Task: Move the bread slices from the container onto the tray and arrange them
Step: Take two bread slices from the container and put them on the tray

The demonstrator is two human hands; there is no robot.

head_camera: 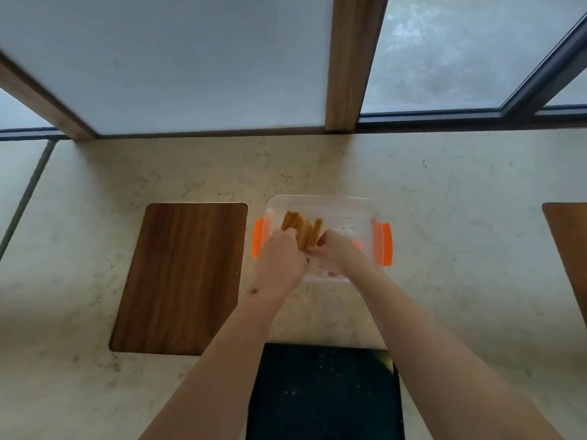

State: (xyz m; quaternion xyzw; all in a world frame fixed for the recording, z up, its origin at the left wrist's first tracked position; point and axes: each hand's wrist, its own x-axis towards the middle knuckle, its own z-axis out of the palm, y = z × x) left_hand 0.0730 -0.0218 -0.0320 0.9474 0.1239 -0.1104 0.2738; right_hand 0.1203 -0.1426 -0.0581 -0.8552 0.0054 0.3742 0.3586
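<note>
Head view shows both hands reaching into a clear plastic container point(320, 204) with orange clips, set on the pale stone counter point(444, 201) straight ahead of the person; the bread slices point(300, 228) stand on edge inside it, leaning together toward its left half, which is likely why they are taken from both sides at once; the left hand point(279, 255) is curled closed against the left face of the stack, and the right hand point(333, 249) is curled closed against its right face, so the slices sit pinched between the two, their near ends hidden under the knuckles and their far ends sticking out beyond the fingers; whether every slice is caught in the squeeze cannot be told; the dark tray point(324, 392) lies near the person, just below the container and bare of bread, so no slice has been moved yet; a wooden board point(181, 277) lies to the left of the container, apart from it.
</note>
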